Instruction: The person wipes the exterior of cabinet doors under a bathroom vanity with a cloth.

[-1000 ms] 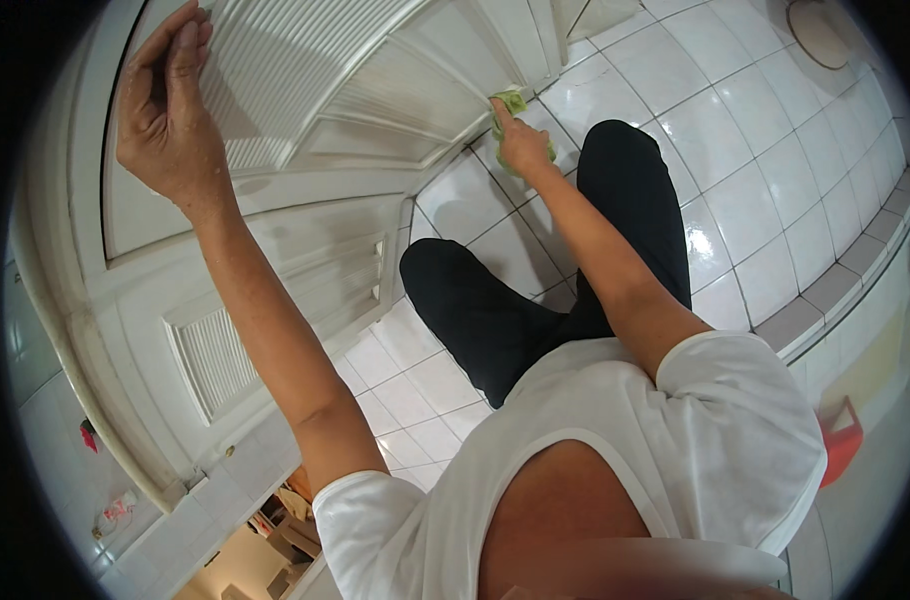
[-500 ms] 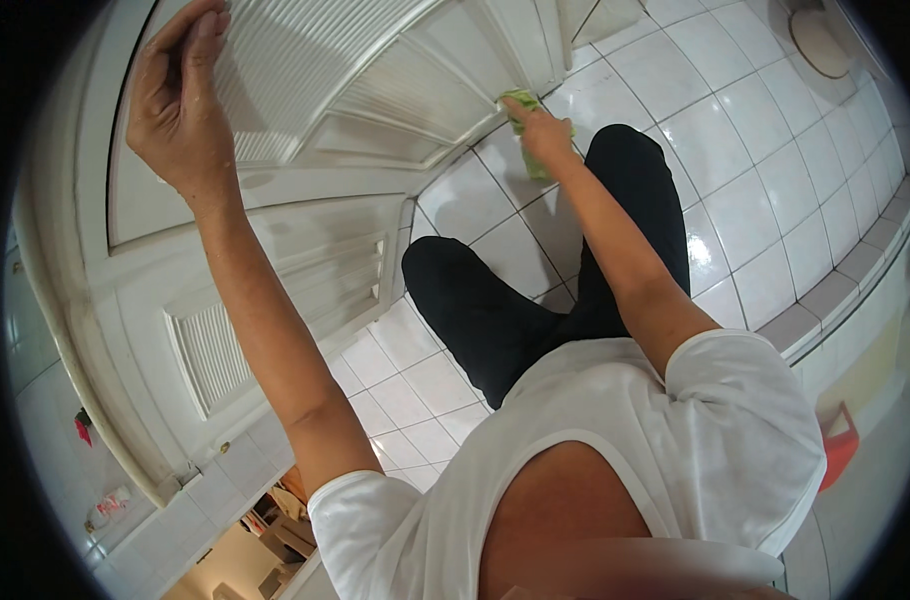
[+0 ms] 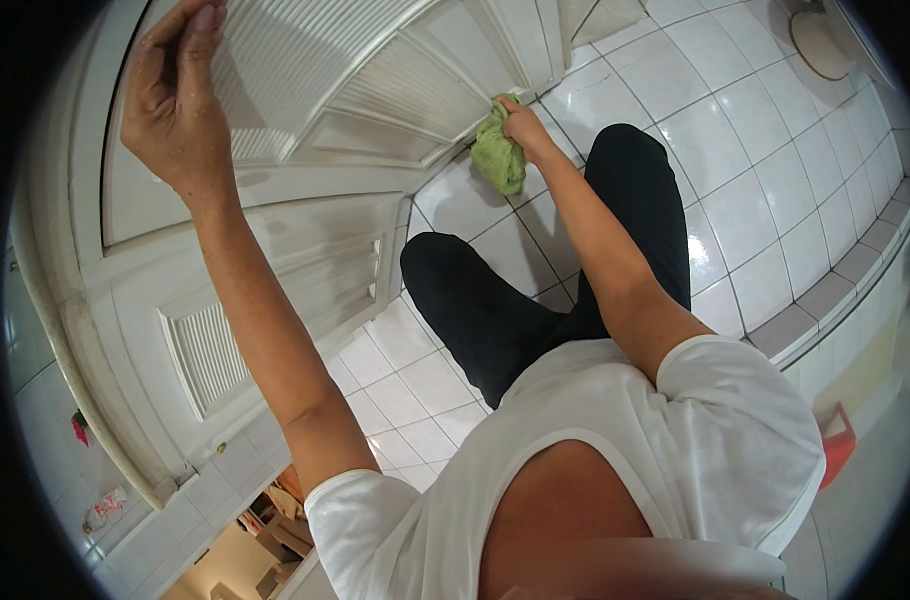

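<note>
My right hand [image 3: 527, 133] is closed on a crumpled green cloth [image 3: 498, 158], at the lower edge of a white louvered door [image 3: 360, 135]. The cloth hangs bunched to the left of my fingers, over the floor tiles, and part of it meets the door's bottom rail. Raised at the upper left, my left hand [image 3: 183, 110] is in front of the same door's upper panel. Its fingers curl together with the thumb near the picture's top edge; whatever they may grip cannot be made out.
Glossy white floor tiles [image 3: 710, 130] spread around my bent knees in black trousers [image 3: 480, 315]. A tiled curb [image 3: 825, 295] runs along the right, with a red plastic container [image 3: 837, 447] beyond it. A round pale base [image 3: 820, 45] stands at the far right.
My right hand has moved slightly left and up toward the door. The green cloth, earlier mostly behind the hand, now shows as a bunched lump left of it. My left hand has barely shifted.
</note>
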A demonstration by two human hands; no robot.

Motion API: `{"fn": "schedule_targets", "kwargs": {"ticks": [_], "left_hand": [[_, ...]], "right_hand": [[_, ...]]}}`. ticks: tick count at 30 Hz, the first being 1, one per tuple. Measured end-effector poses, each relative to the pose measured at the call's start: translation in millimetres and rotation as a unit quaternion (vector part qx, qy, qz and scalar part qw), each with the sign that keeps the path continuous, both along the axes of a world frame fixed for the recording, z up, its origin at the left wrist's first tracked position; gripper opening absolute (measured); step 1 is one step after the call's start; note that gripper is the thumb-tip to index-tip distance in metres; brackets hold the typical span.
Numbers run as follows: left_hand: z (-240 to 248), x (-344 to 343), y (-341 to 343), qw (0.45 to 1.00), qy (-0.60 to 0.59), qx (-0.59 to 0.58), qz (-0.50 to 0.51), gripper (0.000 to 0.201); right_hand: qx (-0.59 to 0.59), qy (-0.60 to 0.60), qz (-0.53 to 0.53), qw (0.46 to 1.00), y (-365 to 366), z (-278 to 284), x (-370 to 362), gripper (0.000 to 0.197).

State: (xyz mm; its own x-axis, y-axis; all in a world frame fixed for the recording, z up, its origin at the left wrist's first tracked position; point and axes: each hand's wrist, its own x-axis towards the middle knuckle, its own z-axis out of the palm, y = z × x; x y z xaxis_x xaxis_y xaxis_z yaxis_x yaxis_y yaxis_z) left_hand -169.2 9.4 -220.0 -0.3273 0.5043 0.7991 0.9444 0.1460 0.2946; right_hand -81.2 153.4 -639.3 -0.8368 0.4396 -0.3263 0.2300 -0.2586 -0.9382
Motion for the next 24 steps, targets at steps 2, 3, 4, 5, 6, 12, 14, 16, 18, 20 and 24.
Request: {"fn": "schedule_targets", "kwargs": {"ticks": [2,3,4,5,6,12,14,16,18,20,24], "left_hand": [[1,3,10,1.000,0.007,-0.004,0.007,0.014],[-1,3,-12,0.999,0.008,-0.015,0.031,0.014],[-1,3,-21,1.000,-0.001,-0.003,0.028,0.014],[0,3,-17,1.000,-0.012,0.015,0.007,0.014],[0,4,-10,1.000,-0.012,0.017,-0.002,0.014],[2,11,-8,0.999,-0.016,-0.013,0.036,0.015],[4,12,-10,0.998,-0.012,-0.020,0.054,0.015],[5,15,-4,0.998,-0.015,-0.017,0.053,0.015],[4,15,1,0.998,-0.017,-0.013,0.055,0.015],[1,13,-2,0.998,-0.025,0.000,0.051,0.015],[1,11,-9,0.999,-0.028,0.000,0.043,0.015]], "right_hand": [[0.145,0.008,0.006,0.989,10,-4,6,0.063],[0.354,-0.101,0.123,0.922,-22,29,11,0.059],[0.548,-0.201,0.214,0.783,-33,53,17,0.056],[0.549,-0.205,0.207,0.783,-22,50,19,0.056],[0.645,-0.177,0.221,0.710,-4,40,19,0.054],[0.694,-0.161,0.192,0.675,31,29,34,0.057],[0.659,-0.182,0.153,0.714,24,24,33,0.058],[0.608,-0.172,0.086,0.770,15,18,34,0.060],[0.598,-0.195,0.120,0.768,-11,22,25,0.062],[0.588,-0.214,0.158,0.764,-23,25,26,0.066],[0.513,-0.209,0.128,0.823,-22,31,28,0.072]]}}
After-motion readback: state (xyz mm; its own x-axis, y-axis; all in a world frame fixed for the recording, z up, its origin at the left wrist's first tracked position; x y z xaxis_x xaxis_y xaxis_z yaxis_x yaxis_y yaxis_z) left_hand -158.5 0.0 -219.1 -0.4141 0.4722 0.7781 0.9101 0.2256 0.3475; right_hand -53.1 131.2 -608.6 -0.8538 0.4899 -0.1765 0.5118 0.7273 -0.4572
